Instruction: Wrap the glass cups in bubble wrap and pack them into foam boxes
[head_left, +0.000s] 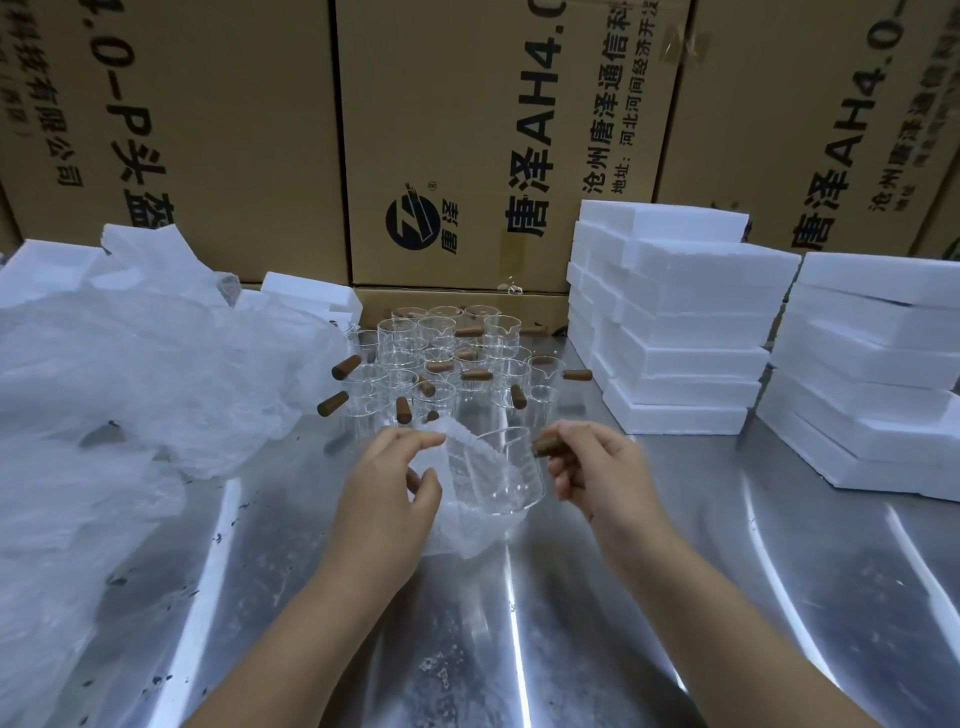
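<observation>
Brown cardboard cartons (467, 156) are standing as a wall behind the table (675, 597), their print turned sideways: the middle carton is showing a round black logo, the large characters "唐泽AH4.0", and smaller lines beginning "沧州唐泽通信科" and "地址:河北河间经济开"; the left carton is showing "0-P头盔". The table is bare reflective metal with dark specks, and open room is lying across its near half, around and below both forearms. Two stacks of white foam boxes (675, 332) are closing off the right side, the nearer stack running up to the right frame edge. A loose heap of bubble wrap (130, 364) is crowding the left side. Between them, toward the cartons, a cluster of unwrapped cups (447, 364) with brown handles is standing upright. In front of this cluster, the right hand (597, 473) is gripping the wooden handle (550, 447) of a glass cup (506, 473), holding it tilted over a bubble wrap sheet (457, 525). The left hand (389, 499), with curled fingers, is pinching that sheet's edge against the cup's left side.
</observation>
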